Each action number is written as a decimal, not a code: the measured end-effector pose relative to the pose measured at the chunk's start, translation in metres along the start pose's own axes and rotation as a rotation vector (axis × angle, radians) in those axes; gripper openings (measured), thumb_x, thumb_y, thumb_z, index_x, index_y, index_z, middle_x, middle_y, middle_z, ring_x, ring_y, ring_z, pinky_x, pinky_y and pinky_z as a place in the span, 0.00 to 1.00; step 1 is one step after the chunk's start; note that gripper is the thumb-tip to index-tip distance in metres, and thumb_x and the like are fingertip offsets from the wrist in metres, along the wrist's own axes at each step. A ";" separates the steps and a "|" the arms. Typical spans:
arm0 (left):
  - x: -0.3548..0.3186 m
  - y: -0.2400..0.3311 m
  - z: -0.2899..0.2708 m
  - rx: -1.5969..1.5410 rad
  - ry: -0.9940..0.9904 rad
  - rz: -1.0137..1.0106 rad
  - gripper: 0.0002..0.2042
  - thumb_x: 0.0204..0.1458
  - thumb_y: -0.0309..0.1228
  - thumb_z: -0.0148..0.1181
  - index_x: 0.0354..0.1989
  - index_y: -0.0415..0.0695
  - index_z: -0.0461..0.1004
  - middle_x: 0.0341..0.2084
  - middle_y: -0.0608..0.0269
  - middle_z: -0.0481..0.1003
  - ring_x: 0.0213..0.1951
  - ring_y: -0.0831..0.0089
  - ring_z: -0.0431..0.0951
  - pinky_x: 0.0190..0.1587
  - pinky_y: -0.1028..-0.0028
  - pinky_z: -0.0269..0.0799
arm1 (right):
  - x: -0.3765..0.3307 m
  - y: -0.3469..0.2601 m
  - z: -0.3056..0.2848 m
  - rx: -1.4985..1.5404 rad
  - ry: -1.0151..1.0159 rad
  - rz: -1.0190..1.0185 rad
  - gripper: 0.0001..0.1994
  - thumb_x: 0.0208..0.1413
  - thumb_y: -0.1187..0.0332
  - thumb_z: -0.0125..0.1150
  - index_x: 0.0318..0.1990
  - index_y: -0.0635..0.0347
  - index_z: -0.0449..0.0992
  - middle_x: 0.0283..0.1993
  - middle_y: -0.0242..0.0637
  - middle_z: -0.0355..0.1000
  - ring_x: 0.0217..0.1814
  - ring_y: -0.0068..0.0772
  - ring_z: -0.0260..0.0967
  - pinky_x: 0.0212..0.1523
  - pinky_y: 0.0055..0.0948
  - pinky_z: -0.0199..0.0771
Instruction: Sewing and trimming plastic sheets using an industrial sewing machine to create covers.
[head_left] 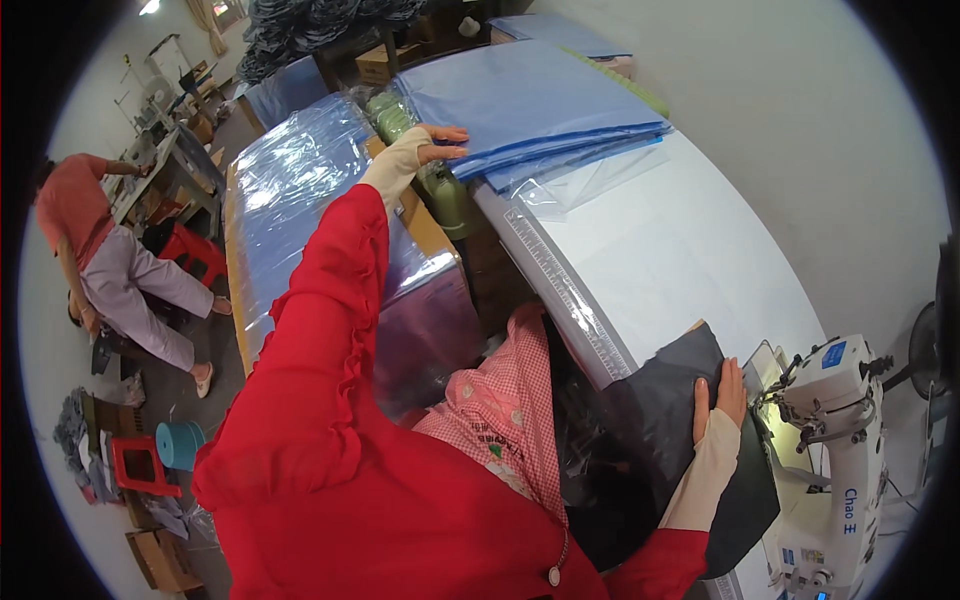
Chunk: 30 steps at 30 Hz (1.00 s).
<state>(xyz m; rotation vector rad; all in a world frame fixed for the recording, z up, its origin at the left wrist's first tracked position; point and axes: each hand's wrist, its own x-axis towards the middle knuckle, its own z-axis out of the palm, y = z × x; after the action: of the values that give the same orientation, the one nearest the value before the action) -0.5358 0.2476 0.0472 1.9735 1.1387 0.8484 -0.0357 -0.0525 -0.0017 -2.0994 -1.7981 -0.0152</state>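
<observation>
My left hand (436,146), in a cream fingerless sleeve, reaches to the near left corner of a stack of blue plastic sheets (540,100). Its thumb and fingers lie on the top sheet, stretched out with a gap between them. On the right, my right hand (722,398) rests flat on a dark grey fabric piece (668,375), fingers extended beside the sewing machine (835,400). More black fabric hangs below that hand toward my lap. The underside of the sheets at my left hand is hidden.
A white table (690,240) with a ruler strip (560,275) along its edge runs between my hands. Plastic-wrapped blue packs (300,190) stand at left, a green thread cone (445,205) beside them. Another person (105,250) works farther left, near red stools (145,465).
</observation>
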 end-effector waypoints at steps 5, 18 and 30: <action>0.015 -0.035 -0.001 -0.023 0.173 0.018 0.13 0.44 0.34 0.63 0.36 0.39 0.77 0.37 0.59 0.76 0.42 0.77 0.71 0.47 0.78 0.62 | 0.002 0.000 0.004 -0.004 0.004 -0.009 0.26 0.55 0.59 0.48 0.59 0.63 0.56 0.64 0.45 0.51 0.67 0.42 0.45 0.65 0.41 0.41; 0.080 -0.001 0.027 0.528 0.487 -0.140 0.23 0.51 0.50 0.51 0.23 0.38 0.65 0.22 0.50 0.67 0.25 0.57 0.62 0.33 0.66 0.64 | -0.001 0.001 0.000 0.055 0.056 -0.024 0.25 0.53 0.61 0.52 0.57 0.62 0.59 0.61 0.47 0.54 0.64 0.45 0.49 0.63 0.43 0.45; 0.115 -0.029 -0.012 0.858 0.372 0.072 0.22 0.40 0.38 0.65 0.46 0.55 0.65 0.23 0.58 0.74 0.26 0.62 0.73 0.31 0.65 0.67 | 0.003 -0.007 -0.004 0.088 0.026 0.014 0.25 0.51 0.62 0.54 0.56 0.63 0.60 0.61 0.47 0.55 0.63 0.47 0.51 0.62 0.41 0.48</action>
<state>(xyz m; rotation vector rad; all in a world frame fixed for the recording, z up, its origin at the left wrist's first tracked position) -0.5124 0.3643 0.0528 2.6073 1.8835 0.8656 -0.0411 -0.0505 0.0050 -2.0418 -1.7366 0.0396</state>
